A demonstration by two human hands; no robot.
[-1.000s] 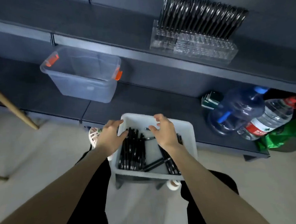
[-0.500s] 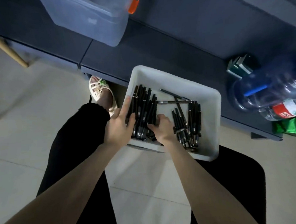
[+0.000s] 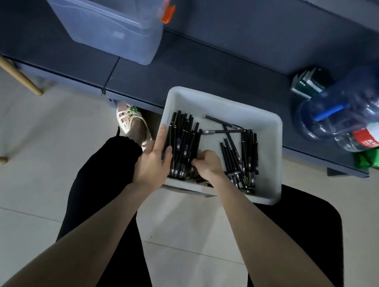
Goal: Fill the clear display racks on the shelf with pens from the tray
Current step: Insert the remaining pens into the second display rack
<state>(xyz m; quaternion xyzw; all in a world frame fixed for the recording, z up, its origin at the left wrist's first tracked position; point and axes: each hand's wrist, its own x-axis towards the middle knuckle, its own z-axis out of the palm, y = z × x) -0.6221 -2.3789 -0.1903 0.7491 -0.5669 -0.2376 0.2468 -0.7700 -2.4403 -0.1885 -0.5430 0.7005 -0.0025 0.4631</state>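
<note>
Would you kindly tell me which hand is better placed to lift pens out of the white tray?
Right, probably. The right hand curls its fingers into the near ends of the left pile of pens, while the left hand lies straight-fingered along the wall of the white tray, steadying rather than gripping.

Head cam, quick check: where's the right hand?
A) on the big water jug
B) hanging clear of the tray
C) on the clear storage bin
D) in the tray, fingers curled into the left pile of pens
D: the right hand is inside the white tray, its fingers curled around the near ends of the left pile of pens.
</note>
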